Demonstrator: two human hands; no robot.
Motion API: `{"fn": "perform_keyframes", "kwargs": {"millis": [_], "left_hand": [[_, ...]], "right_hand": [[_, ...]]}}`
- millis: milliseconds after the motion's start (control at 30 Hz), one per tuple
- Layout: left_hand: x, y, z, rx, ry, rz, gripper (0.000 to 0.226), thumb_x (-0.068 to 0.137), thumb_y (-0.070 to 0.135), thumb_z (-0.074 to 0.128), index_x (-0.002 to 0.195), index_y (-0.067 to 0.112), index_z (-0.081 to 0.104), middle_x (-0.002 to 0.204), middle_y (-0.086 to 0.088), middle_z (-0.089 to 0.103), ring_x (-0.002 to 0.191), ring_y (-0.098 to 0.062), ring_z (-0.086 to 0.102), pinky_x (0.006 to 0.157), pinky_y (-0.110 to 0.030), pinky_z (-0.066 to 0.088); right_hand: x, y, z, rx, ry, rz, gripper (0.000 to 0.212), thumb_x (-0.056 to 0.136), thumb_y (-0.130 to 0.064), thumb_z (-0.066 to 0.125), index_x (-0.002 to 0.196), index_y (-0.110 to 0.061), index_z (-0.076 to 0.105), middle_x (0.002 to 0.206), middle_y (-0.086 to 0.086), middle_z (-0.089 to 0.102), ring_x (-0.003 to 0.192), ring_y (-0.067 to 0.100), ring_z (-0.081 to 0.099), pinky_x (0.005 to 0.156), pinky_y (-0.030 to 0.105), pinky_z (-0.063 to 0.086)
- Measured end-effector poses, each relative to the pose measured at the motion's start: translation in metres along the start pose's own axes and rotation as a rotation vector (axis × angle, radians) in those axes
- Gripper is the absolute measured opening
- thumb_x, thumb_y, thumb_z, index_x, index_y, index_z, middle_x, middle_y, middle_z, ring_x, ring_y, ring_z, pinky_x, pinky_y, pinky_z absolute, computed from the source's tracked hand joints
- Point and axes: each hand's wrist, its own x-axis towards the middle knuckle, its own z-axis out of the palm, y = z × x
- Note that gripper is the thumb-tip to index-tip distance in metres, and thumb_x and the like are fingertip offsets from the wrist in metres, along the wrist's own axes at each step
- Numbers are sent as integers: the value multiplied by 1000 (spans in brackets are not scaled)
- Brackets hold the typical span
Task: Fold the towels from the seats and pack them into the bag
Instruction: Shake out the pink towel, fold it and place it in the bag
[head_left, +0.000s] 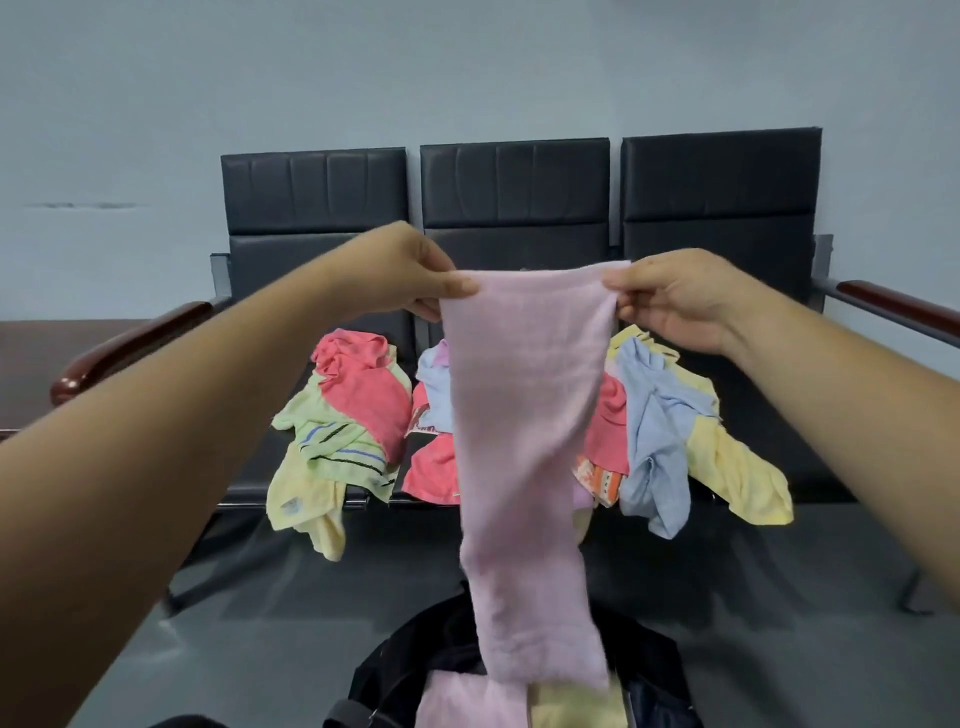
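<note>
1. Towels (363, 389) in red, green, yellow and blue lie heaped on the black three-seat bench (514, 182) against the wall.
2. A pink towel (524, 415) hangs lengthwise in front of the heap, its lower end over the bag.
3. The dark bag (410, 654) sits open on the floor; what look like a pink and a yellow folded towel (457, 701) lie inside.
4. The left hand (410, 270) has its fingers (457, 286) clamped on the pink towel's top left corner.
5. The right hand (675, 301) pinches the top right corner.
</note>
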Motion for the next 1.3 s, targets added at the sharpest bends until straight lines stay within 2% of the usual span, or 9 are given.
{"fn": "perform_keyframes", "kwargs": {"millis": [133,300,433,533,633,733,900,1133,1300], "left_hand": [[2,-24,15,21,97,26,28,94,41,67,88,15,77,85,2,78,79,-10,75,81,-23,57],[3,-32,19,-75,255,81,8,92,25,72,87,19,74,77,3,75,68,-5,71,65,-9,46],[10,-32,19,40,298,111,10,91,26,74,98,18,73,66,6,62,57,-1,57,56,-10,39],[13,-33,22,55,292,84,22,94,24,70,113,13,72,82,-2,71,74,-16,68,74,-24,53],[11,-37,29,-146,270,19,14,96,25,66,97,15,76,90,-9,76,90,-28,73,90,-41,58],[9,-32,37,-399,184,23,14,98,21,63,98,10,72,99,-23,72,87,-29,73,84,-42,61],[11,-10,54,-458,68,51,14,97,15,65,96,5,74,94,-21,73,83,-25,70,85,-40,60],[17,-39,90,-816,-122,-6,44,98,35,60,124,1,64,114,-12,70,102,-21,66,92,-36,54],[-5,-77,153,-533,-516,-121,18,89,28,73,101,16,77,108,-2,76,105,-17,70,106,-41,50]], "right_hand": [[-3,1,4,-83,8,-36,22,85,5,73,68,-4,63,62,5,64,62,15,60,64,23,55],[0,2,7,-137,15,-29,26,85,4,73,67,-6,58,63,8,59,62,16,56,65,24,53],[5,5,10,-138,98,-94,18,85,7,73,88,-5,61,75,10,60,59,13,54,59,23,50],[10,10,11,-207,127,-109,23,86,4,74,107,2,68,93,19,67,65,12,56,61,22,49],[12,13,10,-252,110,-106,27,84,-5,79,110,0,73,109,19,75,88,26,70,83,33,57],[4,15,16,-152,-72,-117,29,85,-7,76,113,1,72,113,15,75,112,31,69,103,43,54],[-11,26,48,-261,-391,-23,25,87,-7,71,109,6,70,104,15,75,96,26,73,91,38,59],[-2,29,49,-49,-271,-20,21,93,-3,64,112,6,67,94,14,76,86,22,75,73,30,61],[5,32,34,100,-209,-5,34,89,-7,65,119,8,64,105,17,74,93,24,73,80,36,62]]}}
